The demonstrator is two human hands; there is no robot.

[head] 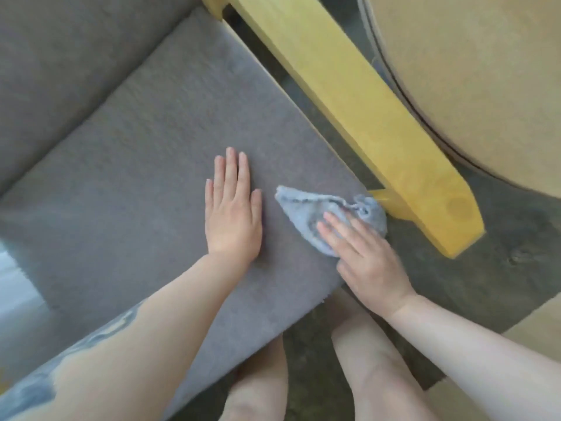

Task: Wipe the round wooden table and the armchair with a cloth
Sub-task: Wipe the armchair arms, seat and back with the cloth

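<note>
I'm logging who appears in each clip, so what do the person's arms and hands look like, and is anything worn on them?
Both forearms are bare, with no sleeves in view. The left hand and right hand show no gloves, rings or watch. The left forearm carries a large blue-grey tattoo; the right forearm shows no markings.

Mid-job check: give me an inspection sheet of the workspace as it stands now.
Surface: grey seat cushion of the armchair, bare apart from hands and cloth.
Job's things: blue-grey cloth crumpled at the cushion's right front corner; round wooden table beside the yellow armrest.
Clutter: nothing seen.
Hands: left hand flat on the cushion; right hand pressing the cloth, fingers straight.
Cables: nothing seen.
Surroundings: dark floor.
</note>
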